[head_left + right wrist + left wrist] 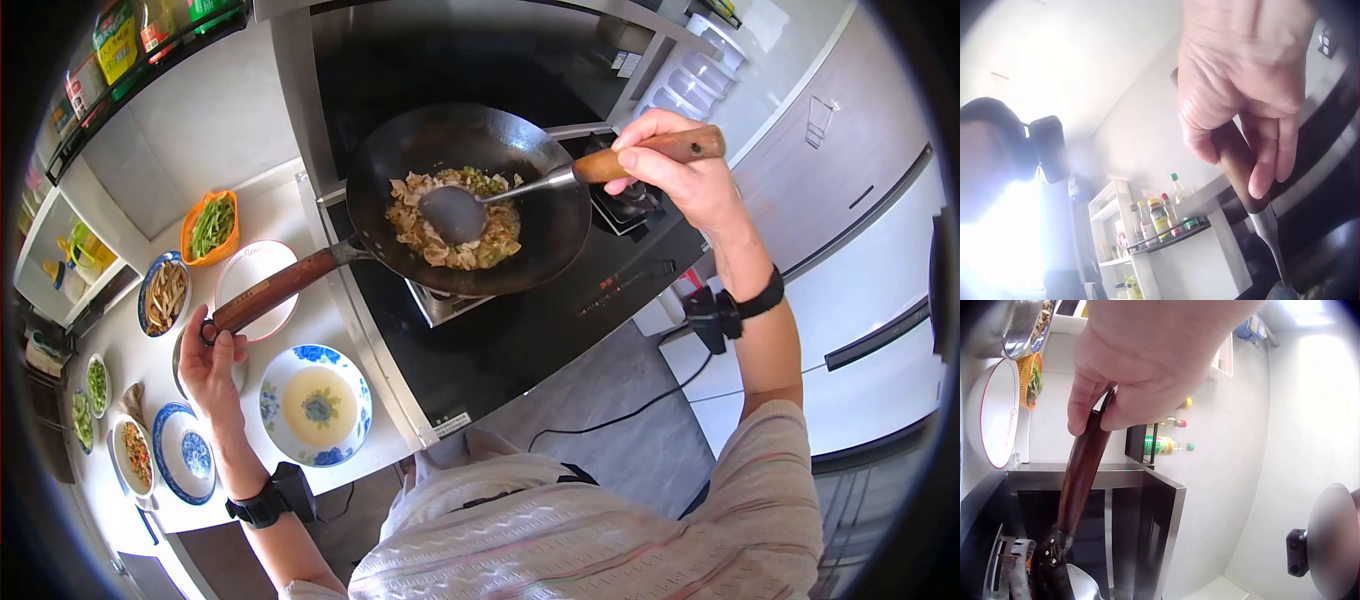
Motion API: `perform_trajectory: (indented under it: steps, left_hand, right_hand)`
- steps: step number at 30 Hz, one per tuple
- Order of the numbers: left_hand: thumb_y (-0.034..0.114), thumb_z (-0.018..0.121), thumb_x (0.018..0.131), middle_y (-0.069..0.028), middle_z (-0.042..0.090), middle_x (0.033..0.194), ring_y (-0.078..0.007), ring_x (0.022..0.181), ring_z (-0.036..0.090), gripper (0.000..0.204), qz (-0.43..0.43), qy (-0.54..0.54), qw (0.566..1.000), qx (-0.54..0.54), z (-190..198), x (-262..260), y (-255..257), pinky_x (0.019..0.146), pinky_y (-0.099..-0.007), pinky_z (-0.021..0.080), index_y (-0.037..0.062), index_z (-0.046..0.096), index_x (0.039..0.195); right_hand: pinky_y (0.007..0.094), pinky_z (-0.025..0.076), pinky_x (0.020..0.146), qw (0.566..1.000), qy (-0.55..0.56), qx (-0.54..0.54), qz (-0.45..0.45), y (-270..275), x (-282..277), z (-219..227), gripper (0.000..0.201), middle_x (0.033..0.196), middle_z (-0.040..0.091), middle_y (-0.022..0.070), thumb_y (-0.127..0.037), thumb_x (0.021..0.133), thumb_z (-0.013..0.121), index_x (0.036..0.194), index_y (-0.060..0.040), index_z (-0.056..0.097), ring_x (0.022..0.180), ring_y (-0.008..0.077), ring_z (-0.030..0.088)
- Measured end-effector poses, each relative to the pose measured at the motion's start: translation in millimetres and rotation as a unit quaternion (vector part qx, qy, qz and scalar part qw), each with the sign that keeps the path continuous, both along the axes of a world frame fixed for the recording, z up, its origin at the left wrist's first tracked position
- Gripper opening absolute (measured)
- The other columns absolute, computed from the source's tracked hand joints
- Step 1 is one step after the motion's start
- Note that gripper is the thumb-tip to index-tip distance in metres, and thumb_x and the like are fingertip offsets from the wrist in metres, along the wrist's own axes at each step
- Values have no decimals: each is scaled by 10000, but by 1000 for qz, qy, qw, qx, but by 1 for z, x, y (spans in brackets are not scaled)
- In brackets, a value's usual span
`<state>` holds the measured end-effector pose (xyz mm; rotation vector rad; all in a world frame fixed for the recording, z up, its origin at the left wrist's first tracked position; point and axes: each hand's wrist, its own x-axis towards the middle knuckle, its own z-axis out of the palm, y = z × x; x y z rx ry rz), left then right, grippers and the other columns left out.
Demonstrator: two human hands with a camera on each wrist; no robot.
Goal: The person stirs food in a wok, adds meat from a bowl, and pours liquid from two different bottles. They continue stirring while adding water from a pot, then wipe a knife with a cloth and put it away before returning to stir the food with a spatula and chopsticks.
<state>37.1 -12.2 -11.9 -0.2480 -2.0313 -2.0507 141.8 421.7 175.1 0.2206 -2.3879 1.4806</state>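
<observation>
A dark wok (545,235) sits over the burner, with sliced meat and chopped green bits (470,255) in its bottom. At the end of its wooden handle (275,290), my left hand (212,375) pinches the tip between thumb and fingers; the left wrist view shows this grip on the handle (1083,475) from close by. My right hand (680,175) holds a ladle by its wooden grip (645,158), fingers wrapped round it. The ladle's round bowl (453,213) lies among the food. In the right wrist view, the metal neck (1264,226) runs down from the fingers.
Left on the counter stand a blue-flowered bowl (345,445) with pale liquid, a white bowl (252,262) under the wok handle, an orange basket (232,240) of greens and several small dishes. Bottles (115,45) fill a rack above. A cable (620,412) hangs by the right arm.
</observation>
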Motion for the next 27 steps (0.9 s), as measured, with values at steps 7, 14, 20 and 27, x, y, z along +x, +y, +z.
perform_trajectory:
  steps: [7, 14, 20, 27]
  left_hand:
    - [70, 568, 844, 0, 491, 891, -101, 733, 576, 405, -8, 8, 1000, -10, 1, 2, 0, 609, -202, 457, -11, 451, 1223]
    - [41, 546, 847, -2, 489, 895, -102, 741, 578, 398, 2, -7, 1000, -17, 3, 2, 2, 612, -202, 457, -20, 441, 1226]
    - [37, 547, 843, -9, 492, 901, -104, 739, 587, 398, 10, -9, 1000, -12, 3, 0, 3, 606, -198, 458, -22, 444, 1223]
    - [29, 557, 837, -8, 493, 892, -109, 732, 593, 396, 10, -6, 1000, 2, 3, 1, 4, 597, -198, 459, -25, 452, 1215]
  right_hand:
    - [216, 500, 654, 996, 58, 33, -66, 57, -27, -7, 104, 828, 617, 58, -43, 785, 612, 887, -25, 600, 705, 116, 611]
    - [243, 463, 762, 999, -28, 29, 35, 18, -34, -37, 107, 867, 613, 31, -33, 749, 630, 852, -53, 614, 842, 121, 580]
    - [261, 459, 746, 983, -11, 165, 83, 7, -14, 2, 97, 832, 610, 34, -37, 711, 633, 806, -50, 621, 830, 134, 577]
    - [280, 529, 665, 982, -15, 110, 151, 4, -26, 60, 142, 889, 607, 139, -80, 782, 577, 901, -2, 573, 741, 214, 641]
